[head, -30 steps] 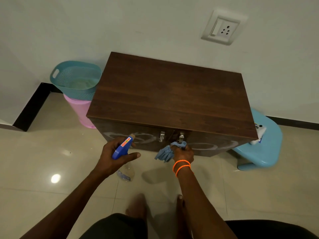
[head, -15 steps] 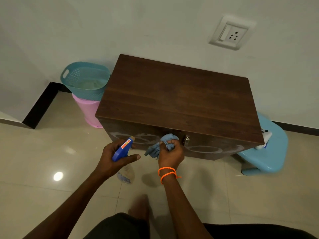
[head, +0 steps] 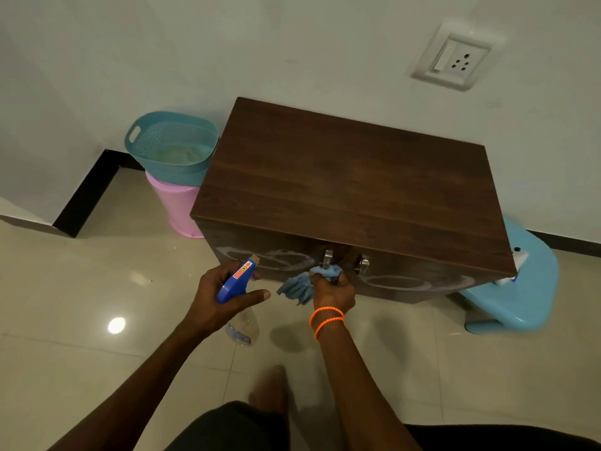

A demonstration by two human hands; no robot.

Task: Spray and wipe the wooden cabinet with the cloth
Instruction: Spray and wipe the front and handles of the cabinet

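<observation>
A dark wooden cabinet (head: pixel 351 177) stands against the white wall, with two metal door handles (head: pixel 327 258) at the middle of its front. White spray streaks loop across both doors. My left hand (head: pixel 221 297) grips a spray bottle (head: pixel 237 281) with a blue trigger head and a clear body, its nozzle close to the left door. My right hand (head: pixel 333 291), with orange bands at the wrist, presses a bunched blue cloth (head: pixel 302 283) against the front just below the handles.
A teal perforated basket (head: pixel 172 148) sits on a pink bin (head: pixel 175 203) to the cabinet's left. A light blue stool (head: pixel 520 288) with a small white object stands at its right. A wall socket (head: pixel 455 56) is above. My bare foot (head: pixel 270 388) rests on the glossy tiles.
My right hand with the cloth swept left across the cabinet front from below the right handle, then came back right to just below the handles. My left hand with the bottle stayed put.
</observation>
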